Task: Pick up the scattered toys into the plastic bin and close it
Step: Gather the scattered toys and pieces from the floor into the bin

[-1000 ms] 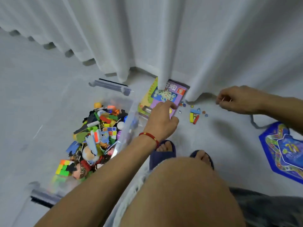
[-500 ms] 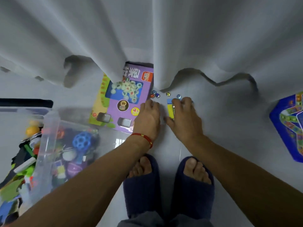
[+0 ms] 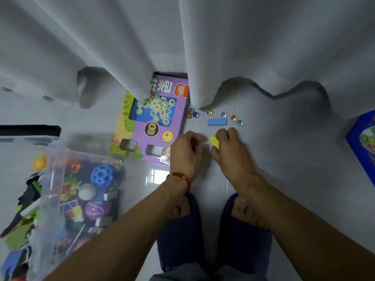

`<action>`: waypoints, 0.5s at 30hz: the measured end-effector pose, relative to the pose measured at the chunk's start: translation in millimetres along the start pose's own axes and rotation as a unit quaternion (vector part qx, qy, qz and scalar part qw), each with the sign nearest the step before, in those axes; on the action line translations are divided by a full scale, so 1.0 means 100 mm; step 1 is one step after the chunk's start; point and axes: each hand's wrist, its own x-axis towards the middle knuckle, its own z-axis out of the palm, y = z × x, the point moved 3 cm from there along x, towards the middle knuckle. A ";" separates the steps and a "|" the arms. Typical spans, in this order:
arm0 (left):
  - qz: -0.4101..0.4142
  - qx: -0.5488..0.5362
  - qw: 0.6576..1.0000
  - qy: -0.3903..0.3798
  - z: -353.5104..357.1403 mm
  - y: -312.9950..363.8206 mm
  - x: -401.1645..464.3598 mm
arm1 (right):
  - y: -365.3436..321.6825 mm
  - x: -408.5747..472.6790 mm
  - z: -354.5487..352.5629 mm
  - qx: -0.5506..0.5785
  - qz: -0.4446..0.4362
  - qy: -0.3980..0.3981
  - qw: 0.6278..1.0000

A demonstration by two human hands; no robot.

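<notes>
Flat yellow block (image 3: pixel 214 142), R hand (image 3: pixel 233 153)

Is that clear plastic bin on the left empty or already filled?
Well filled: through the bin's clear wall show many toys, among them a blue holed ball.

Yellow block (image 3: pixel 214 142) in my right hand (image 3: pixel 233 153). Blue block (image 3: pixel 217 122) on the pale grey floor (image 3: pixel 284 138). Marbles (image 3: pixel 223 115): red, blue, yellow-green swirls in clear glass. Purple box (image 3: pixel 154 126) with a green-yellow left edge, blue window, cream pieces. Red cord (image 3: pixel 179 177) with gold beads on my left wrist. Navy slippers (image 3: pixel 243 240). White curtain (image 3: pixel 182 37). Clear bin (image 3: pixel 54 179), mixed bright toys, 1 blue holed ball (image 3: pixel 101 175).
</notes>
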 end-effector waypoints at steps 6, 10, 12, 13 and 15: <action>-0.137 -0.197 0.971 -0.009 -0.45 0.08 -0.67 | 0.14 -0.30 -0.28 0.128 0.036 -0.094 0.987; -0.122 -0.277 0.951 0.065 -1.20 0.22 -1.08 | -0.19 -0.48 -0.79 0.264 0.069 -0.165 0.948; -0.111 -0.291 0.942 0.126 -1.66 0.17 -1.30 | -0.71 -0.53 -1.12 0.312 0.023 -0.220 0.924; -0.116 -0.297 0.935 0.157 -1.89 0.10 -1.41 | -1.05 -0.56 -1.30 0.344 -0.008 -0.253 0.904; -0.148 -0.323 0.910 0.215 -2.32 -0.09 -1.65 | -1.77 -0.65 -1.59 0.393 -0.069 -0.319 0.860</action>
